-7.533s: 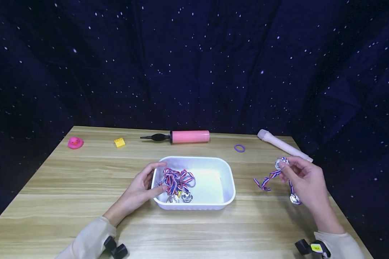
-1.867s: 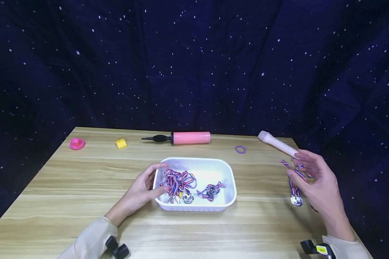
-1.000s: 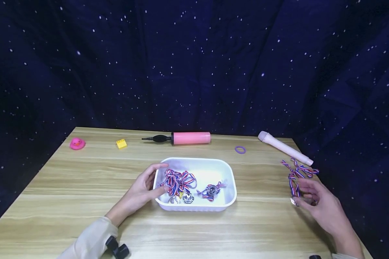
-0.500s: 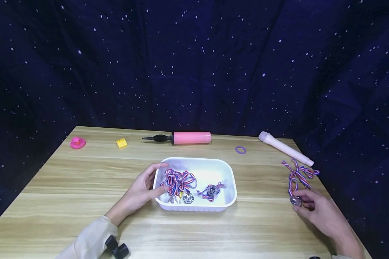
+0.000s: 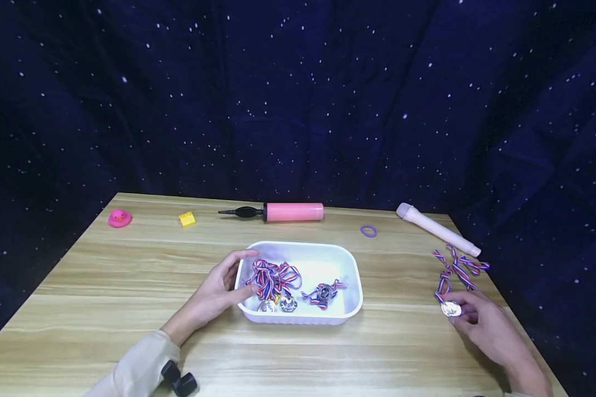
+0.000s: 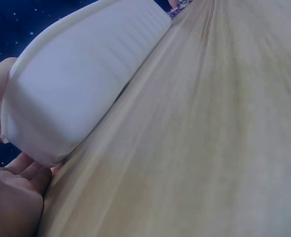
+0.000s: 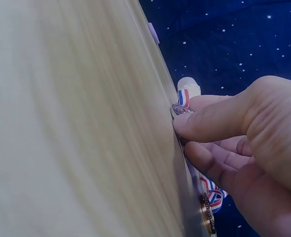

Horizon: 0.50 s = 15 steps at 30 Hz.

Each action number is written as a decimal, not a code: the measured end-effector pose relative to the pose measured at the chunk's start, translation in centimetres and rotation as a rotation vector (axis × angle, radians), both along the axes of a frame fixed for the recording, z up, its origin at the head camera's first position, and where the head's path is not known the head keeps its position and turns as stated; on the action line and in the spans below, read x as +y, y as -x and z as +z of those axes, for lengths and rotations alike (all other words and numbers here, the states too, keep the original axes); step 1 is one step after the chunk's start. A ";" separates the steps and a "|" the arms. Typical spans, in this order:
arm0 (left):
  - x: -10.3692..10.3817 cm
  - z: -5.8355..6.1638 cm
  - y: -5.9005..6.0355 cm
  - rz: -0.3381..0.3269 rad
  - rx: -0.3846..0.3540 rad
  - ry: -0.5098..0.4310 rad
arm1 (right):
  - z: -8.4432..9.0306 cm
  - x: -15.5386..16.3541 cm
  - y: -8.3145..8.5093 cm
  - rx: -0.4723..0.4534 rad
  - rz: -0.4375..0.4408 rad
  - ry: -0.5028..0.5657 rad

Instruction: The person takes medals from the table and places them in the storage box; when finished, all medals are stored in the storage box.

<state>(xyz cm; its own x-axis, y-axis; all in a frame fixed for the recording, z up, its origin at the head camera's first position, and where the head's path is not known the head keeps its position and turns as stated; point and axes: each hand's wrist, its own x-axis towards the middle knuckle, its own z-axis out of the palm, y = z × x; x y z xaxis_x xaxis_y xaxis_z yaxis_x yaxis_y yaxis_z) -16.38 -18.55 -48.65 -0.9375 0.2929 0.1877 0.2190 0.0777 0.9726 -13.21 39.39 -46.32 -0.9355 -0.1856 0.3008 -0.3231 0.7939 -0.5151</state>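
- a silver medal [image 5: 450, 309] is pinched between the thumb and fingers of the right hand [image 5: 484, 325] near the table's [image 5: 129, 286] right edge; half a second ago the disc was darker and turned away, now its bright face is shown upward.
- the medal's red, white and blue ribbon [image 5: 458, 267] is trailed over the tabletop toward the pale pink microphone [image 5: 437, 229], much as it was a second ago.
- in the right wrist view the medal [image 7: 181, 109] is seen edge-on under the thumb tip.
- the left hand [image 5: 218, 289] is kept curled round the left end of the white plastic tray [image 5: 350, 264], unmoved across all frames; the wall [image 6: 81, 89] is seen gripped in the left wrist view.
- three medals with ribbons [image 5: 273, 281] are lain in the tray, one more than 7.5 s ago.
- the pink air pump [image 5: 278, 211], purple hair tie [image 5: 368, 230], yellow brick [image 5: 186, 219] and pink duck [image 5: 119, 218] are left unmoved at the far edge.
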 end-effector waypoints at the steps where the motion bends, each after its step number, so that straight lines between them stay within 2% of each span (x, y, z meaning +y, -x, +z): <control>1: 0.0 0.0 0.0 0.000 0.000 0.001 | 0.0 -0.1 0.0 -0.005 -0.003 -0.004; 9: 0.0 0.0 0.1 -0.001 0.003 0.004 | 0.5 -0.4 0.0 -0.078 -0.057 -0.012; 15: -0.1 -0.1 0.1 0.001 -0.002 0.004 | 0.4 -0.7 0.1 -0.076 -0.062 0.057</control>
